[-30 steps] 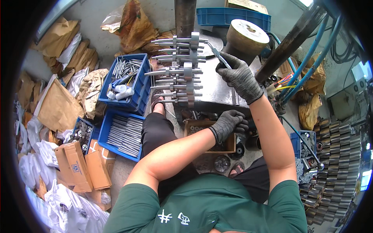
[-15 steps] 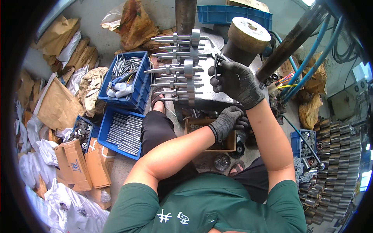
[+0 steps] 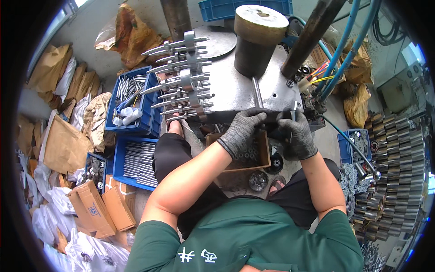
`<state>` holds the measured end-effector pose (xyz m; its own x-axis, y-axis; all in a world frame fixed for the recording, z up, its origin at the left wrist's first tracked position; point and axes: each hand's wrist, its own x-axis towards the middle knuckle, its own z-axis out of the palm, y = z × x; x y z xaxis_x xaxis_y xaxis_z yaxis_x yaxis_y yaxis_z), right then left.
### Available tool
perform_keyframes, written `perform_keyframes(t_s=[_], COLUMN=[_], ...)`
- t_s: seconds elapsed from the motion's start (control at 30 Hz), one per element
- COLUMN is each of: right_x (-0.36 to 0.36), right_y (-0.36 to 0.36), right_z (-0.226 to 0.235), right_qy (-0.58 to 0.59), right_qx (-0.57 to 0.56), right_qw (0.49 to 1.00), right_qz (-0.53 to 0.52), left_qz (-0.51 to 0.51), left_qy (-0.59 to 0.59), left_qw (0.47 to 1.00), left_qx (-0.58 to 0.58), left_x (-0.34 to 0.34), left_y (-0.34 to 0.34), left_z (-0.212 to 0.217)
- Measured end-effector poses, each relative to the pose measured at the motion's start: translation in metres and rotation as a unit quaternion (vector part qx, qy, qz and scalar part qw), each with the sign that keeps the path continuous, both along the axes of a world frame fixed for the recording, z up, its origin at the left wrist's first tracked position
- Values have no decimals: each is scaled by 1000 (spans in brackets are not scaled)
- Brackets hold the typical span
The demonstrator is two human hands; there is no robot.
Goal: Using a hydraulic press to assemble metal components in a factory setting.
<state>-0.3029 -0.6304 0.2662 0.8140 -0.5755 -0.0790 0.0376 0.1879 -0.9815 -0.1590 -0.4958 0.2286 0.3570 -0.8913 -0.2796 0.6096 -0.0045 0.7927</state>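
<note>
My left hand (image 3: 244,129), in a dark grey glove, is closed at the front edge of the steel plate (image 3: 226,86). Its fingertips meet the near end of a bright metal shaft (image 3: 257,93) lying on the plate; whether they grip it is hidden. To its right, my gloved right hand (image 3: 299,133) is closed around a slim grey metal bar (image 3: 294,111) that points up from the fingers. On the plate's left side stands a row of metal shafts with collars (image 3: 190,77), their thin ends pointing left.
A heavy round column (image 3: 258,41) rises behind the plate, with a dark post (image 3: 308,36) and blue hoses (image 3: 351,45) to the right. Below the hands sits a wooden box (image 3: 226,167) of small rings. Blue bins (image 3: 152,109) of metal rods stand left.
My right hand has come down and nearer, off the plate's middle to its front edge. The left hand has moved up and left to that edge. The whole view has shifted.
</note>
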Motion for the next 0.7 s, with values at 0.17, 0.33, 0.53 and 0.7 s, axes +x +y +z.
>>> perform_keyframes(t_s=[0.17, 0.33, 0.53, 0.7], right_x=[5, 6, 10, 9], right_y=[0, 1, -8, -5], right_z=[-11, -9, -20, -19], right_qy=[24, 24, 91, 32], right_qx=[90, -41, -218, -52], right_qw=[995, 998, 971, 998], right_qz=[33, 36, 46, -3], left_qz=[40, 19, 5, -2], left_qy=[21, -57, -189, 21], left_qw=[999, 998, 981, 1000], left_qx=[-6, 17, 32, -9], left_x=[0, -3, -10, -7], left_y=[-5, -5, -3, -2], left_z=[-8, -2, -7, -6])
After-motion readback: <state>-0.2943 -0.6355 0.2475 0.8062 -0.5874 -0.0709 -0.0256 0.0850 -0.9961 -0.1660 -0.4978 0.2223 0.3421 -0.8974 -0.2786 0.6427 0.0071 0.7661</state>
